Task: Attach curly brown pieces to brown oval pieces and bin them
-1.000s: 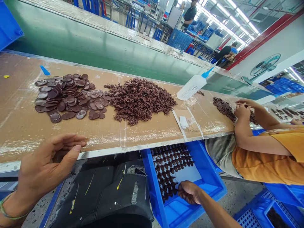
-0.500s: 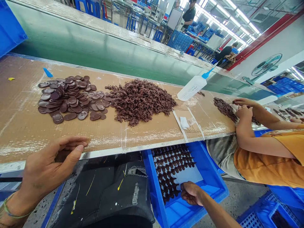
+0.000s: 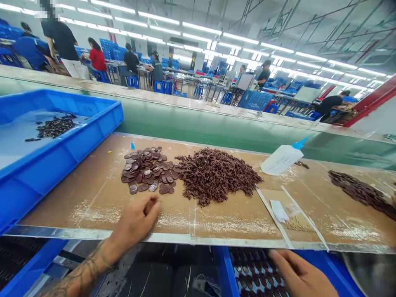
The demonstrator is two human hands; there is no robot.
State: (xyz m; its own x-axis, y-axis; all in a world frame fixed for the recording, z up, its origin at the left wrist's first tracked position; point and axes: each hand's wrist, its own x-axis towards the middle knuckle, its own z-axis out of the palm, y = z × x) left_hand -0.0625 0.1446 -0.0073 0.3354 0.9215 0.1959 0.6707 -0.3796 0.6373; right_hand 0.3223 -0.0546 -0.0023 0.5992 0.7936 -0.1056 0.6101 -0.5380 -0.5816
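Observation:
My left hand (image 3: 137, 216) hovers over the front of the table, just below a pile of brown oval discs (image 3: 148, 167). Its fingers curl in towards the thumb, and whatever may lie inside them is hidden. To the right of the discs is a heap of dark brown curly pieces (image 3: 221, 175). Low in view, my right hand (image 3: 300, 272) is over a blue bin (image 3: 227, 268) with rows of brown oval parts (image 3: 253, 270). Its fingers are stretched out, with nothing visible in them.
A white bottle with a blue nozzle (image 3: 281, 160) lies tilted behind a folded white paper (image 3: 279, 211). At left stands a large blue tray (image 3: 102, 119) with small dark pieces. More brown parts (image 3: 359, 187) lie at right. Several people sit or stand beyond the green belt (image 3: 185, 126).
The view has swung left and up, bringing the large blue tray in. My left hand has moved nearer the discs and its fingers have curled. My right hand's fingers have loosened from their pinch.

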